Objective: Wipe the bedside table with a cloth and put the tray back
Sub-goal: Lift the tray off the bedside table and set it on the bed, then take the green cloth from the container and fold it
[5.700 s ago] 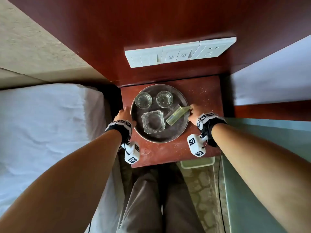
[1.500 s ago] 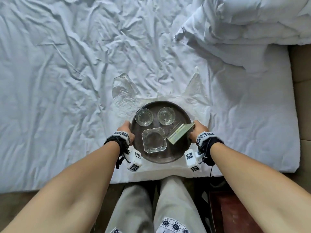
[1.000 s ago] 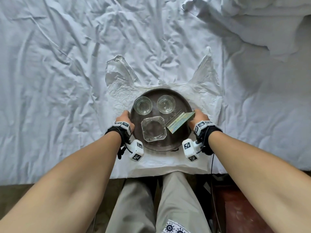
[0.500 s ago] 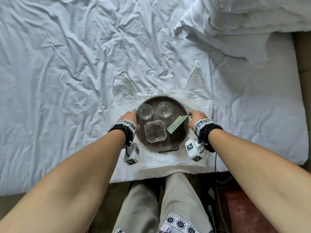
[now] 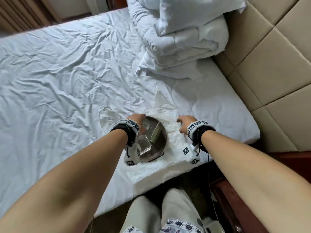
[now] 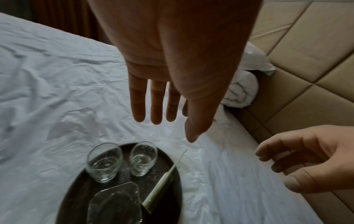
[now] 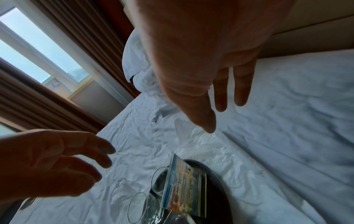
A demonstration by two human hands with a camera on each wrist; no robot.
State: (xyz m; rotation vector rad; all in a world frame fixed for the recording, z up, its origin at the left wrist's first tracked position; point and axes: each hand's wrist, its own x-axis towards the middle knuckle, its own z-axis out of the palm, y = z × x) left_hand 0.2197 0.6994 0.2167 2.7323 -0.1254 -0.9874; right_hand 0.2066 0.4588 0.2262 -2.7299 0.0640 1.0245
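The round dark tray [image 5: 160, 146] lies on a crinkled white plastic bag [image 5: 173, 137] at the near edge of the bed. It carries two drinking glasses [image 6: 104, 162], a square glass ashtray [image 6: 114, 204] and a tilted card stand [image 7: 184, 181]. My left hand [image 5: 137, 120] hovers over the tray's left side with fingers straight [image 6: 138, 106], holding nothing. My right hand [image 5: 185, 123] hangs to the right of the tray above the bag, fingers loosely spread [image 7: 220, 94] and empty. No cloth other than the bag shows.
A folded white duvet [image 5: 181, 39] lies at the head of the bed beside the padded beige headboard [image 5: 269, 73]. The dark red bedside table's corner [image 5: 235, 207] shows at the lower right, by my legs [image 5: 159, 212]. Curtains and a window [image 7: 38, 50] are beyond the bed.
The tray went from the bedside table onto the bag on the bed. Both hands gripped its rim half a second ago; now they have let go and lifted off.
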